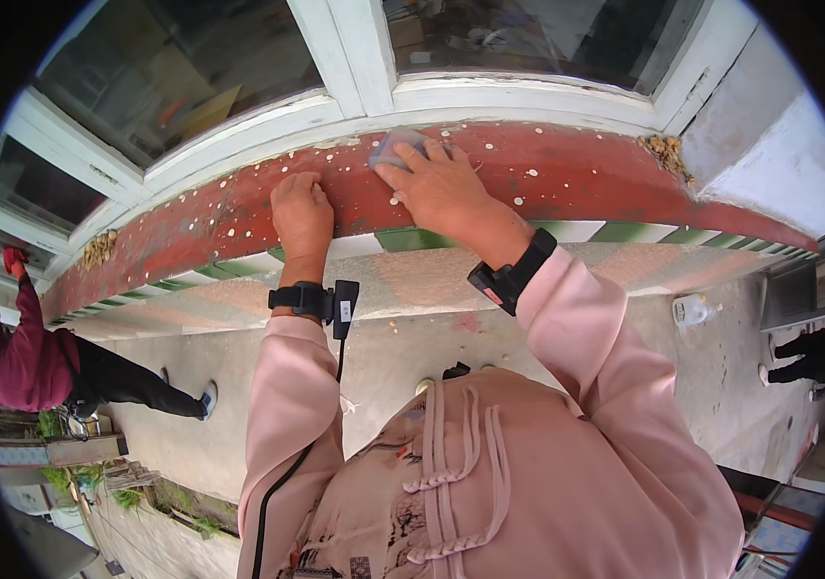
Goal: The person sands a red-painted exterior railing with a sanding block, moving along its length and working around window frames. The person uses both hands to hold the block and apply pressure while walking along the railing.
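My right hand (440,188) presses a bunched greyish-purple cloth (395,151) against a red windowsill (567,169), close to the white window frame. The fingers lie over the cloth, which pokes out at their left side. To its left, my left hand (302,214) rests on the sill with its fingers curled in. What those fingers hold, if anything, is hidden. Pale round spots and dark worn patches dot the red surface around both hands.
Small brown clumps lie at the sill's right end (668,159) and left end (100,249). Green and white tiles (412,239) edge the sill. A white plastic jug (694,311) stands on the floor. A person in red gloves (15,261) works at the far left; another stands far right.
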`<state>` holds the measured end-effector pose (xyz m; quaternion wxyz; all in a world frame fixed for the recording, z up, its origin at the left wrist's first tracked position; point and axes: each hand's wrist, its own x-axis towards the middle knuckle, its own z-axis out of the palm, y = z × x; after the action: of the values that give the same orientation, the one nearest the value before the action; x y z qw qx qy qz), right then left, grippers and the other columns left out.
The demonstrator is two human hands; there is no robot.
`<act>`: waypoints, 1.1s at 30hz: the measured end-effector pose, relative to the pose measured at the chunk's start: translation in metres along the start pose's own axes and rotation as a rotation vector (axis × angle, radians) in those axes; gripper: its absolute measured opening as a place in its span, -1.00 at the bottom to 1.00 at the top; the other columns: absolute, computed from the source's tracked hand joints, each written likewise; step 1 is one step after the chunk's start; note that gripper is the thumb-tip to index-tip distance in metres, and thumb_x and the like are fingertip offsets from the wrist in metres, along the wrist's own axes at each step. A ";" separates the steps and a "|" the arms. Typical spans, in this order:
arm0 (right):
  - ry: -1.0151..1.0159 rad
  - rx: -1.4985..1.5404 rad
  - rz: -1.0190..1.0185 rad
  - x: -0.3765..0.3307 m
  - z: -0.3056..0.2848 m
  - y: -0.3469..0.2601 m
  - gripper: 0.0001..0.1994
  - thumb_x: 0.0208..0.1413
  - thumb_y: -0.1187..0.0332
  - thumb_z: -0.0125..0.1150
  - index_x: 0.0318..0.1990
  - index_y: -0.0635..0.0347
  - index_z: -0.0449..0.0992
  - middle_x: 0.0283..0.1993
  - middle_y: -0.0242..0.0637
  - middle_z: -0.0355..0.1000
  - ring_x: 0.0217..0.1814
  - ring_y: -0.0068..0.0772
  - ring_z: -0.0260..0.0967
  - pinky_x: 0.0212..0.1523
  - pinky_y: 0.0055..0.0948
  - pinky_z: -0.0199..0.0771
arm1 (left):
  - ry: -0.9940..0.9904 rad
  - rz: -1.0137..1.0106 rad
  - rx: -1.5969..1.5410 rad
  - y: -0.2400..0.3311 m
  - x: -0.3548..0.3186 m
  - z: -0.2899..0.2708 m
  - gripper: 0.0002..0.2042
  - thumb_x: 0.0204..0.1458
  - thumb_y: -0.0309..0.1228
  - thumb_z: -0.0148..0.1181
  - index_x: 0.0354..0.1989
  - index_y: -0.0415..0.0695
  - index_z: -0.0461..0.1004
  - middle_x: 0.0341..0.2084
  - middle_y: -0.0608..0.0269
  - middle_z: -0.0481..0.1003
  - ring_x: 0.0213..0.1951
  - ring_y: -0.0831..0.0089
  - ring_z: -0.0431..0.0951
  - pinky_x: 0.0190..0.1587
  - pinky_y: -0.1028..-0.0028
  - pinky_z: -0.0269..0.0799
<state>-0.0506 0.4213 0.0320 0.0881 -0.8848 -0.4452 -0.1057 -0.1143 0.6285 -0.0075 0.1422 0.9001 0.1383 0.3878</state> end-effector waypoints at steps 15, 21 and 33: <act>0.128 -0.203 0.522 -0.117 -0.027 0.182 -0.57 0.20 0.20 0.00 0.24 -0.34 0.30 0.34 -0.36 0.18 0.34 -0.06 0.14 0.22 0.12 0.19 | -0.040 0.020 0.028 -0.010 0.001 0.005 -0.87 0.01 -0.48 0.09 -0.31 -0.10 0.56 -0.23 0.17 0.54 -0.09 0.09 0.45 -0.01 0.21 0.38; 0.188 -0.251 0.591 -0.153 -0.029 0.226 -0.56 0.19 0.17 0.01 0.25 -0.41 0.30 0.36 -0.39 0.17 0.34 -0.05 0.15 0.16 0.26 0.21 | -0.012 0.058 0.031 -0.012 0.000 0.005 -0.88 0.01 -0.49 0.09 -0.31 -0.11 0.55 -0.27 0.16 0.54 -0.13 0.08 0.46 -0.04 0.21 0.38; 0.249 -0.126 0.323 -0.079 -0.002 0.088 -0.59 0.09 0.24 0.09 0.14 -0.08 0.44 0.29 -0.15 0.22 0.25 0.15 0.12 0.12 0.20 0.08 | -0.039 0.045 0.076 -0.010 0.001 0.007 -0.88 0.01 -0.47 0.10 -0.31 -0.11 0.55 -0.25 0.15 0.52 -0.12 0.07 0.45 -0.04 0.20 0.38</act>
<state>-0.0262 0.3084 0.0073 0.1027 -0.9285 -0.2760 -0.2264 -0.1094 0.6368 -0.0147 0.1018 0.9151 0.1299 0.3679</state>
